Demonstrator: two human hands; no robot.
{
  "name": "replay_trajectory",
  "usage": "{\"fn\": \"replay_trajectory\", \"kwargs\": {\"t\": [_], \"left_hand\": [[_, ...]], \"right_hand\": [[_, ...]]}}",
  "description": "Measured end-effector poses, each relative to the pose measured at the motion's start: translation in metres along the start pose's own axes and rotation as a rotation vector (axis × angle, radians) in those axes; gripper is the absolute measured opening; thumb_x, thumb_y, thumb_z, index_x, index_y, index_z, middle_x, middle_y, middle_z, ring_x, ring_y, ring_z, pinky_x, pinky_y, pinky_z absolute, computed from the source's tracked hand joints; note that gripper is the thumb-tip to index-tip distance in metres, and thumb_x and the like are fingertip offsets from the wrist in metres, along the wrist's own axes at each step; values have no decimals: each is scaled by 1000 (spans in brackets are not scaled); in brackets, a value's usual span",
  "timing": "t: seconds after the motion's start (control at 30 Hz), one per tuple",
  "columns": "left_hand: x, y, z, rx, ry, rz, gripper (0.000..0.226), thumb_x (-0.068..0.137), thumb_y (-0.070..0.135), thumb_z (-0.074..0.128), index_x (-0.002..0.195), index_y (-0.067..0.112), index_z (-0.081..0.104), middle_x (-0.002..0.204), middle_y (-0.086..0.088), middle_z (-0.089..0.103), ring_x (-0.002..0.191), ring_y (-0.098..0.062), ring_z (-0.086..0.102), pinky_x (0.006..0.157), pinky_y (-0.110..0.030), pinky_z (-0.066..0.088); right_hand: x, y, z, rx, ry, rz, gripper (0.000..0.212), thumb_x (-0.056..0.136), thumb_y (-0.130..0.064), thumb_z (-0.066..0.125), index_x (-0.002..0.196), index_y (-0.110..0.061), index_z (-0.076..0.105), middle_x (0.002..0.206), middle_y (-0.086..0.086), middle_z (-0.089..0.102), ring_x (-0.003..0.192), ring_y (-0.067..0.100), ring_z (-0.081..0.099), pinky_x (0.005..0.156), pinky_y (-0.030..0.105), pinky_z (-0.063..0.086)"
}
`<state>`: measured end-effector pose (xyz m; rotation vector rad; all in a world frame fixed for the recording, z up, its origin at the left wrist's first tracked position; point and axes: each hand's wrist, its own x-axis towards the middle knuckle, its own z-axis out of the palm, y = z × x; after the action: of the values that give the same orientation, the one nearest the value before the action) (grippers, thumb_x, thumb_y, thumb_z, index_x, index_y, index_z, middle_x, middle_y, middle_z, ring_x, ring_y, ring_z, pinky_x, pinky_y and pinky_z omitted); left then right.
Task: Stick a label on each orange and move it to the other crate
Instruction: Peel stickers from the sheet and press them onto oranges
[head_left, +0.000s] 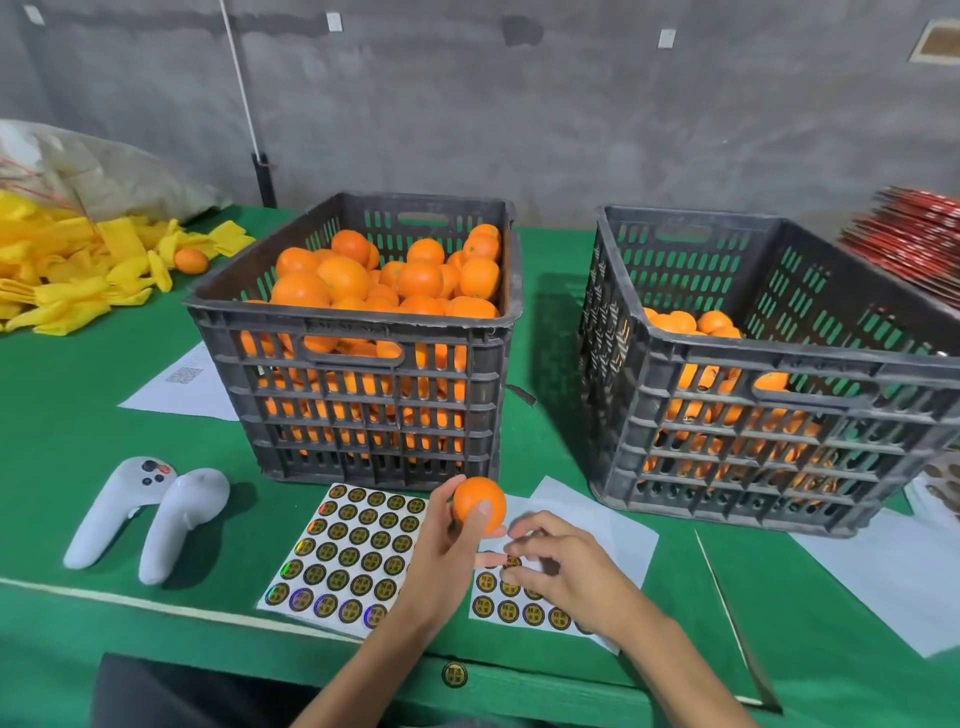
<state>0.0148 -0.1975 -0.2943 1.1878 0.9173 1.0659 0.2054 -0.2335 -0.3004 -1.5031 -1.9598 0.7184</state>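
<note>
At the bottom centre of the frame the person's left hand (451, 545) curls round an orange (479, 505), held just above the label sheet (347, 556). To its right, the right hand (556, 564) pinches at a label (512, 562) on a second sheet (524, 608). The orange looks firm, light and smooth, best cupped round its middle; the labels are thin and floppy, best lifted by an edge.

Sticker sheets (353, 553) before left crate (363, 332).

Orange (479, 505) held above sticker sheet (348, 551); left crate (358, 332) heaped, right crate (769, 374) part-filled.
</note>
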Motion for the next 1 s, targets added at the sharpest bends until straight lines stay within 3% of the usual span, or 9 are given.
{"fn": "replay_trajectory", "kwargs": {"t": [0.17, 0.37, 0.47, 0.67, 0.87, 1.0], "left_hand": [[1, -1, -1, 20, 11, -9, 55, 96, 42, 60, 145, 27, 42, 132, -8, 58, 109, -25, 72, 78, -36, 62], [0, 1, 0, 10, 34, -2, 52, 96, 41, 58, 144, 27, 41, 130, -7, 60, 105, -24, 74, 75, -34, 62], [-1, 1, 1, 5, 33, -3, 55, 96, 41, 58, 145, 26, 40, 130, -7, 60, 105, -25, 74, 76, -34, 62], [0, 0, 0, 36, 47, -6, 50, 97, 38, 57, 143, 26, 41, 127, -8, 61, 100, -25, 75, 76, -35, 62], [-2, -1, 0, 87, 42, -10, 57, 92, 48, 58, 144, 31, 40, 128, -4, 60, 100, -21, 75, 76, -32, 62], [-3, -2, -1, 117, 19, -33, 55, 95, 48, 56, 145, 36, 37, 131, -1, 57, 99, -18, 75, 82, -32, 61]], "right_hand": [[3, -1, -7, -192, -50, -124, 30, 99, -41, 64, 111, -17, 77, 126, -16, 54, 98, 0, 54, 94, 21, 46], [0, 1, -7, -143, -33, -126, 45, 90, -59, 68, 114, -22, 76, 127, -19, 53, 95, -5, 51, 77, 8, 39], [1, 1, -4, -112, -22, -137, 36, 92, -51, 70, 109, -20, 77, 125, -16, 55, 96, -3, 52, 78, 8, 39], [4, 2, 0, 147, 46, 17, 21, 86, -47, 77, 97, -29, 78, 117, -15, 61, 70, 8, 47, 70, 16, 42], [8, -1, -10, 249, -3, 80, 5, 90, -34, 77, 90, -30, 80, 114, -12, 64, 69, 6, 49, 70, 19, 44], [6, -2, -7, 200, 23, 71, 12, 96, -27, 70, 85, -28, 75, 112, -12, 65, 67, 6, 48, 68, 16, 40]]}}
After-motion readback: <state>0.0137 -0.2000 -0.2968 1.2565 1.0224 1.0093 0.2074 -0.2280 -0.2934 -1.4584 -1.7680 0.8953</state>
